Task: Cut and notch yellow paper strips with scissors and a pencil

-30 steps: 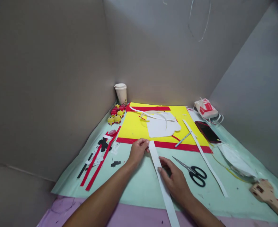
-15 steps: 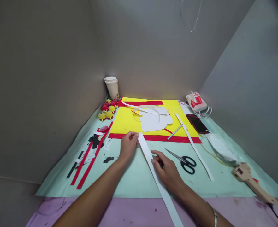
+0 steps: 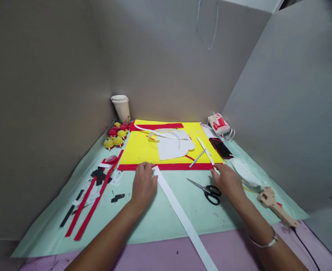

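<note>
My left hand point(image 3: 145, 184) is at the far end of a long white paper strip point(image 3: 179, 214), its thumb and fingertips closed at the strip's corner. That strip slants down toward me past the front edge of the table. My right hand point(image 3: 229, 182) has closed on a second, narrower white strip point(image 3: 205, 148), with its thumb and fingers at the strip's edge. The hand hides the lower part of this strip. Scissors point(image 3: 207, 191) with black handles lie between my hands, blades pointing away to the left. Beyond them is a yellow sheet point(image 3: 140, 148) with red borders.
White paper cutouts point(image 3: 171, 146) and a patterned stick point(image 3: 196, 159) lie on the yellow sheet. Red strips point(image 3: 88, 216), black scraps point(image 3: 99, 175) and red-yellow balls point(image 3: 118, 141) are left, near a cup point(image 3: 122, 109). Right: a phone point(image 3: 221, 148) and glue gun point(image 3: 277, 207).
My right hand has left the wide strip and moved right, over the scissors, to the narrower strip. My left hand stays at the wide strip's end. The view has shifted to the right.
</note>
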Motion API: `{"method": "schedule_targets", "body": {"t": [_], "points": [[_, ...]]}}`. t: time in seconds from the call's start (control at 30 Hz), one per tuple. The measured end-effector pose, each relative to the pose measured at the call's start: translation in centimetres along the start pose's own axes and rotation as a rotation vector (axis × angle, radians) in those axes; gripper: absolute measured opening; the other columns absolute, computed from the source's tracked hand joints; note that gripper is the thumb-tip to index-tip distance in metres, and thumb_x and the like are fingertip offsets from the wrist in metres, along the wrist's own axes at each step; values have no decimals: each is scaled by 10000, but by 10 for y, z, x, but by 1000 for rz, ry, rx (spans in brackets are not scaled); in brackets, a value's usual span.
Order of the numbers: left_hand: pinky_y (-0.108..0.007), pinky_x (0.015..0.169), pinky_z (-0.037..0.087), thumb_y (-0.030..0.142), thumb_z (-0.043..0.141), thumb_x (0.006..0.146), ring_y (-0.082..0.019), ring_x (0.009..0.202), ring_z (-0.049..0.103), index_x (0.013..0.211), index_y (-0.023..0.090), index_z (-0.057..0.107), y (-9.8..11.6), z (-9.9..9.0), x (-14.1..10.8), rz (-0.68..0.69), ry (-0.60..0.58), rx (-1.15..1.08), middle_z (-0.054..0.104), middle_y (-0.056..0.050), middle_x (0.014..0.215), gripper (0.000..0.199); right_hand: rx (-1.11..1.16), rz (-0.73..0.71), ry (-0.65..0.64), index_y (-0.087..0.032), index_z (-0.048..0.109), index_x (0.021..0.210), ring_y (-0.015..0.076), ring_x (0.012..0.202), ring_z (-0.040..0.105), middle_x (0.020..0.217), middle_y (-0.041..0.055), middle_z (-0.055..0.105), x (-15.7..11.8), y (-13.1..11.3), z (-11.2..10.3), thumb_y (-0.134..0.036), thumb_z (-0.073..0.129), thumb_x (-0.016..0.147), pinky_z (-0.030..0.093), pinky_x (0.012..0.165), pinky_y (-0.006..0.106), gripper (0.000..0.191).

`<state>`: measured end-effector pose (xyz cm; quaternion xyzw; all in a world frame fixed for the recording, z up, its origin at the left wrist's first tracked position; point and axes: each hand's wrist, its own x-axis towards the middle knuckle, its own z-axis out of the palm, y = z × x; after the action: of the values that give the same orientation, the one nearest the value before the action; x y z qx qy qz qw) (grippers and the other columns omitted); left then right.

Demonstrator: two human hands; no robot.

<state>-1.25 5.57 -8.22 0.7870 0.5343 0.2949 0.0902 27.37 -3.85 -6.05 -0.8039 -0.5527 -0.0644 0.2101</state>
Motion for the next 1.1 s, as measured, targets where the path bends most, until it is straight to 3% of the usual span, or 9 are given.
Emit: {"method": "schedule_targets", "body": {"t": [0.17,0.37,0.53,0.7,0.83,0.97,1.1], "points": [[-428,979,474,158,477,892,-275,1145,562,1144,174,582,-5,5,-27,276,-43,63,595,-134,1259,274,-203,50,-131,-105,655,1060,323,992,627,1020,201,667,3,10,18,-200,501,924,487,726,366,227],[-483,991,480,181,433,935,-308,1186,571,1194,102,608,-12,13,-34,383,-39,128,625,-169,1271,323,-282,81,-205,-104,611,1144,296,958,653,1030,195,670,17,7,20,-84,423,907,475,711,339,303],[-494,1010,463,169,457,926,-315,1186,574,1211,72,609,-11,10,-32,386,-71,146,627,-184,1269,337,-250,153,-218,-112,571,1261,308,886,686,1066,199,700,27,16,6,-134,440,888,469,678,354,395],[-502,1013,455,182,475,926,-319,1161,585,1214,68,601,-10,8,-33,404,-73,143,639,-193,1239,334,-145,246,-159,-156,577,1282,306,922,675,1080,151,719,30,32,-29,-202,459,849,465,710,358,451],[-493,1011,453,183,476,927,-320,1152,583,1204,72,603,-6,6,-35,412,-78,165,645,-191,1216,324,60,230,-192,-215,561,1283,206,796,664,967,43,719,14,30,-50,-250,447,850,489,685,298,450],[-487,1028,436,188,463,936,-315,1161,574,1212,70,593,-3,3,-37,404,-109,195,638,-189,1225,327,703,195,-414,-181,577,1243,170,697,593,885,35,645,-21,6,-50,-372,552,812,492,582,270,472],[-481,1031,428,191,459,939,-299,1153,573,1208,91,582,-1,0,-37,389,-133,178,634,-174,1225,312,1011,290,-615,-203,634,1145,134,659,535,861,14,600,-59,-27,-41,-409,676,771,451,533,237,429]]}}
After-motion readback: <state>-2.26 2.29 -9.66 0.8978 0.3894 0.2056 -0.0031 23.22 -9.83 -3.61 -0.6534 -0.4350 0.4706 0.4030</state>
